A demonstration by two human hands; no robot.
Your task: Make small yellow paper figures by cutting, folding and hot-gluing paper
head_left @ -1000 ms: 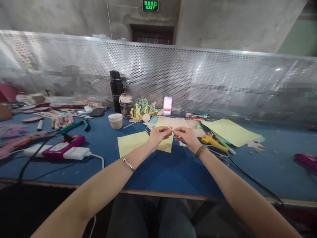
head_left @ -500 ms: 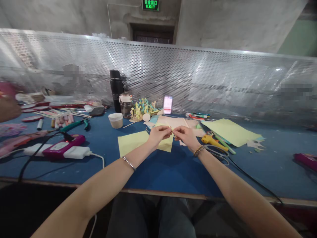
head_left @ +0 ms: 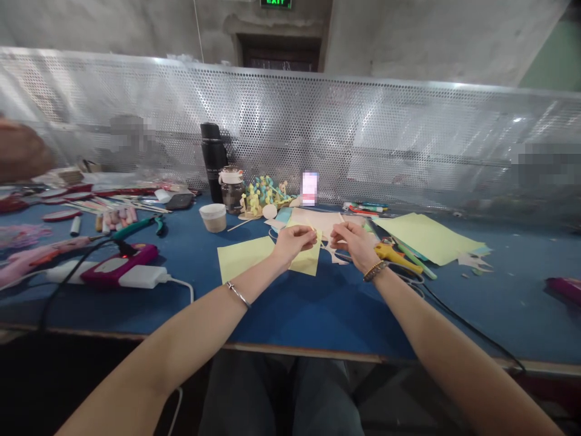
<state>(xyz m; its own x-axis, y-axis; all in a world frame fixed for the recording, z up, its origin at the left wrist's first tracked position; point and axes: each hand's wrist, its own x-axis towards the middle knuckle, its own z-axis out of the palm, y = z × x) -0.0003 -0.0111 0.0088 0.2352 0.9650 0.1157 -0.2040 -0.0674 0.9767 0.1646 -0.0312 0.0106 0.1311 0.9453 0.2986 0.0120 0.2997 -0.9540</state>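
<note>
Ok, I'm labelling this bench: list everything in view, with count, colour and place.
Table: one, blue, across the view.
Perforated panel: one, silver, behind table.
Exit sign: one, green, top centre.
Flask: one, black, near panel.
Jar: one, dark, white-lidded, beside flask.
Cup: one, pale, before jar.
Craft pieces: uncounted, yellow-blue, right of jar.
Lit screen: one, whitish, at panel.
Paper sheets: several, mostly yellow, centre and right.
Tool: one, yellow, right of centre.
Power strip: one, purple-white, left.
Other clutter: uncounted, mixed, mostly left.
Tiny piece: one, pale, left fingertips.
Co-worker's hand: one, blurred, left edge.
Left hand: one, bare, centre.
Right hand: one, bare, beside left.
</note>
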